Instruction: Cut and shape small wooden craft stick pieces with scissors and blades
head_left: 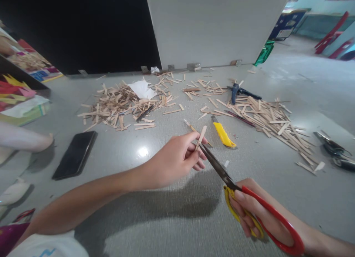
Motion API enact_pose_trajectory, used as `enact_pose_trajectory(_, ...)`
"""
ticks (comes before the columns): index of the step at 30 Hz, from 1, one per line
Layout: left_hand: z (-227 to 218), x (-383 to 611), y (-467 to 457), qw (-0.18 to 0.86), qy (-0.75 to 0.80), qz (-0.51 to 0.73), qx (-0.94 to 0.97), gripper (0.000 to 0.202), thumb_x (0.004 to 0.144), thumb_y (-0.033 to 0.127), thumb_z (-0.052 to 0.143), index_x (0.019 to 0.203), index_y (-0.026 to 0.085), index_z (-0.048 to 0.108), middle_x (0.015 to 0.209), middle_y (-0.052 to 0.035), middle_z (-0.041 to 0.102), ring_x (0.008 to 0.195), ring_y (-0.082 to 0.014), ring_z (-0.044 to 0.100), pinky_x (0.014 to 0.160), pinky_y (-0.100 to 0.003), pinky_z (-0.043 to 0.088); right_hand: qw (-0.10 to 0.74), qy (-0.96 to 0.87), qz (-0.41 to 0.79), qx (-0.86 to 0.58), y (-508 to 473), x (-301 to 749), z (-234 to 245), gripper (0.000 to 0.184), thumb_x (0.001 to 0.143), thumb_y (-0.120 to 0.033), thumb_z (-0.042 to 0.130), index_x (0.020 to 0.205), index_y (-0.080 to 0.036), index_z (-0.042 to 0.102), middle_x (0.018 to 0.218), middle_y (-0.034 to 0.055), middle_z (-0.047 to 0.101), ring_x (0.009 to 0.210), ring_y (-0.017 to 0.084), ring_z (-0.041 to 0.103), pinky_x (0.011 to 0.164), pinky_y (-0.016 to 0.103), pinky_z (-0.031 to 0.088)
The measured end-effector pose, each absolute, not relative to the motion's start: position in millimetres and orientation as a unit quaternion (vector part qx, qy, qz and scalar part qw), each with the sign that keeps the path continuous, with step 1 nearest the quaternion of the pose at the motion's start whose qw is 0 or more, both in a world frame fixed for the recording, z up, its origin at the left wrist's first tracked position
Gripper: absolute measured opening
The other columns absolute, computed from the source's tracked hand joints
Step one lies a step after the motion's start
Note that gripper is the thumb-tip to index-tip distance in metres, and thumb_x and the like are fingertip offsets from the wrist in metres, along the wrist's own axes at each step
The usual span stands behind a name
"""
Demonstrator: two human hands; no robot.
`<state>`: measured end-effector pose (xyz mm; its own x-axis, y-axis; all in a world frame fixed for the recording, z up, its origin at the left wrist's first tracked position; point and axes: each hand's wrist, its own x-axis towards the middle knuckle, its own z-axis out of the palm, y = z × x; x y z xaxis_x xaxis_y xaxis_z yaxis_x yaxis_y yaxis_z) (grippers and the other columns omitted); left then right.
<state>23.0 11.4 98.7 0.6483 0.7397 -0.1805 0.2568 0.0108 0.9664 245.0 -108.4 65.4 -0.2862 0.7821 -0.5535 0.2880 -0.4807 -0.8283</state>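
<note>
Between thumb and fingers, my left hand pinches a short wooden stick with a rounded upper end. My right hand grips a pair of scissors with one red handle loop and one wrapped in yellow. The blade tips meet the lower part of the stick, close to my left fingers; whether they cut into it I cannot tell. A thin brush-like stick lies just behind my left hand. Beyond it rests a yellow utility knife.
Wooden stick pieces lie heaped at left and right, with blue-handled clippers on the right heap. A phone lies at left, pliers at far right. Behind stands a black and grey panel. Another person's arm reaches in at left.
</note>
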Motion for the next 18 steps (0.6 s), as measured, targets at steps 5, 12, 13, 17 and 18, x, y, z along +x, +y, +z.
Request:
enact_pose_trajectory(5,96,22,10,0.586,0.358,0.202,0.699,0.013,0.104,0.017,0.056,0.117,0.018,0.058,0.084,-0.0053,0.078,0.080,-0.0228,0.084,0.072,-0.030,0.067,0.162,-0.456,0.622,-0.615,-111,246,60,0.081,0.074,-0.109,0.041,0.067,-0.028,0.042,0.047,-0.0070,0.046,0.042,0.010,0.041,0.044,0.025,0.037)
enact_pose_trajectory(12,94,23,8,0.542,0.359,0.181,0.738,0.011,0.103,0.015,0.055,0.112,0.019,0.058,0.090,-0.0052,0.076,0.084,-0.0220,0.085,0.069,-0.026,0.065,0.149,-0.438,0.621,-0.633,-116,242,61,0.078,0.077,-0.106,0.042,0.073,-0.028,0.043,0.046,-0.0075,0.047,0.041,0.010,0.040,0.044,0.025,0.037)
enact_pose_trajectory(13,94,24,7,0.554,0.360,0.185,0.728,0.011,0.103,0.014,0.054,0.113,0.019,0.058,0.089,-0.0046,0.075,0.084,-0.0223,0.085,0.069,-0.026,0.066,0.156,-0.437,0.623,-0.630,-117,242,58,0.077,0.079,-0.104,0.042,0.072,-0.028,0.043,0.045,-0.0078,0.046,0.041,0.009,0.040,0.043,0.024,0.037)
enact_pose_trajectory(17,92,29,5,0.618,0.365,0.213,0.663,0.011,0.103,0.012,0.053,0.111,0.019,0.055,0.087,-0.0031,0.073,0.083,-0.0224,0.084,0.071,-0.029,0.069,0.191,-0.435,0.634,-0.610,-123,244,39,0.072,0.087,-0.098,0.044,0.070,-0.028,0.042,0.041,-0.0093,0.040,0.036,0.009,0.038,0.038,0.022,0.031)
enact_pose_trajectory(18,91,30,4,0.631,0.364,0.219,0.650,0.010,0.102,0.012,0.053,0.109,0.020,0.054,0.087,-0.0032,0.073,0.084,-0.0223,0.084,0.072,-0.030,0.070,0.199,-0.435,0.634,-0.608,-124,245,36,0.071,0.088,-0.097,0.045,0.071,-0.028,0.042,0.042,-0.0093,0.041,0.036,0.009,0.038,0.038,0.022,0.031)
